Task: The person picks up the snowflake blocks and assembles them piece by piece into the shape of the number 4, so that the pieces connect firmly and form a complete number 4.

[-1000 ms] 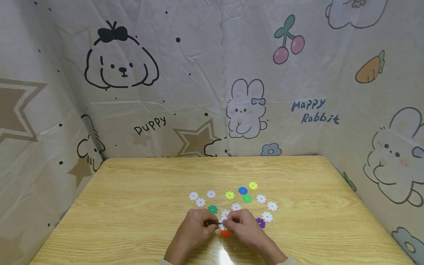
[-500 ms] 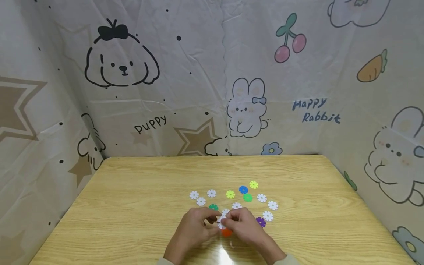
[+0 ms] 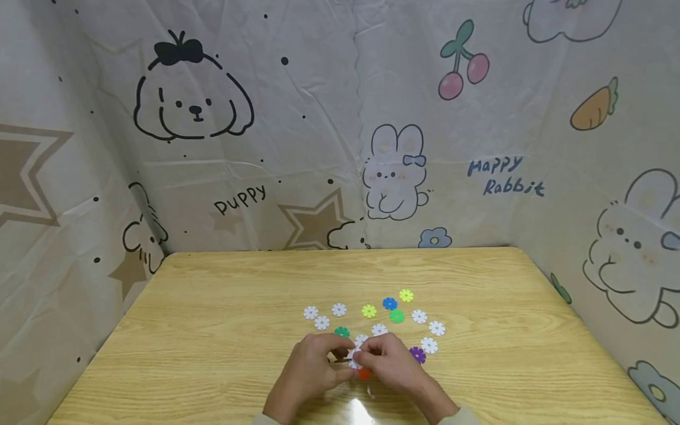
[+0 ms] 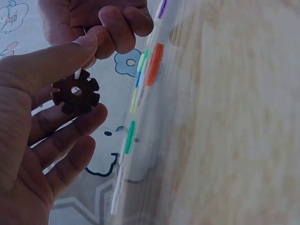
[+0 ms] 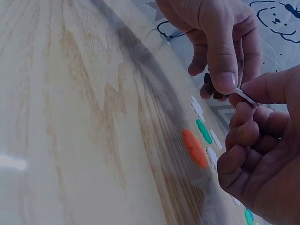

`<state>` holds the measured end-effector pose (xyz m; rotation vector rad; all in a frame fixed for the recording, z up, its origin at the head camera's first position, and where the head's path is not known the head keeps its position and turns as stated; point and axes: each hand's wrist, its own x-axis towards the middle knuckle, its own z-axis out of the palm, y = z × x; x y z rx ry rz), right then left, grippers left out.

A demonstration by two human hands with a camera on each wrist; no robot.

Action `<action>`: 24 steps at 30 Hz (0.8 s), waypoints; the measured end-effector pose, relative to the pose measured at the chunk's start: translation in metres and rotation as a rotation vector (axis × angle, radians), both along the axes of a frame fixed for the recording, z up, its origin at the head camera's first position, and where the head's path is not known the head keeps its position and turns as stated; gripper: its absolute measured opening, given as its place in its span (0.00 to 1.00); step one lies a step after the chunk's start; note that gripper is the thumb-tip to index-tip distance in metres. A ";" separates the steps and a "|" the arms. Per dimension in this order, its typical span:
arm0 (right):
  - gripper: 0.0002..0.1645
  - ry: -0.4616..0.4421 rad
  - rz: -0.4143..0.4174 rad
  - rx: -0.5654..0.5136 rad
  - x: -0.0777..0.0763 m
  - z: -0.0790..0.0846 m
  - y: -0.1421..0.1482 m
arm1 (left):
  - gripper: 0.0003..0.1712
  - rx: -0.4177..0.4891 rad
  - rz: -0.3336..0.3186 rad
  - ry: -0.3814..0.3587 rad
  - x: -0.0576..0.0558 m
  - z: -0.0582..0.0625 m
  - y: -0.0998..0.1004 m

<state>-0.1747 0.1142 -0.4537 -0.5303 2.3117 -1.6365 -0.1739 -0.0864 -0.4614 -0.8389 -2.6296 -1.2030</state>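
Note:
In the head view, my left hand (image 3: 319, 363) and right hand (image 3: 390, 361) meet low at the middle, above the table. My right thumb and fingers pinch a white notched disc (image 3: 354, 358), a flower-shaped building piece. A dark brown notched disc (image 4: 64, 96) sits between my left thumb and fingers, which curve around it; its notched edge meets the white disc. In the right wrist view, my left thumb covers part of the brown disc (image 5: 208, 79). An orange notched disc (image 3: 363, 373) lies on the table below my hands, partly hidden by them.
Loose discs lie on the wooden table (image 3: 212, 330) beyond my hands: several white (image 3: 310, 313), two yellow (image 3: 369, 311), a blue (image 3: 390, 303), a light green (image 3: 396, 316), a dark green (image 3: 342, 333) and a purple (image 3: 417, 355). A printed cloth (image 3: 297, 106) surrounds the table.
My left thumb and index finger have spread wider about the brown disc. The white disc in my right hand has shifted slightly left. The loose discs stay in place.

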 end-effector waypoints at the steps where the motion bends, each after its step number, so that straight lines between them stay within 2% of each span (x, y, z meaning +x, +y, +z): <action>1: 0.15 0.004 -0.001 0.001 0.000 0.000 0.000 | 0.15 -0.004 0.000 0.001 0.000 0.000 0.000; 6: 0.15 0.044 -0.005 0.021 -0.001 -0.003 0.003 | 0.14 -0.017 0.016 -0.005 -0.001 0.001 -0.004; 13: 0.12 0.101 -0.008 0.106 -0.003 -0.006 0.010 | 0.15 -0.009 0.048 -0.014 -0.004 0.002 -0.013; 24: 0.06 0.174 0.015 0.211 -0.004 -0.011 0.011 | 0.12 -0.035 0.075 -0.004 -0.004 0.006 -0.019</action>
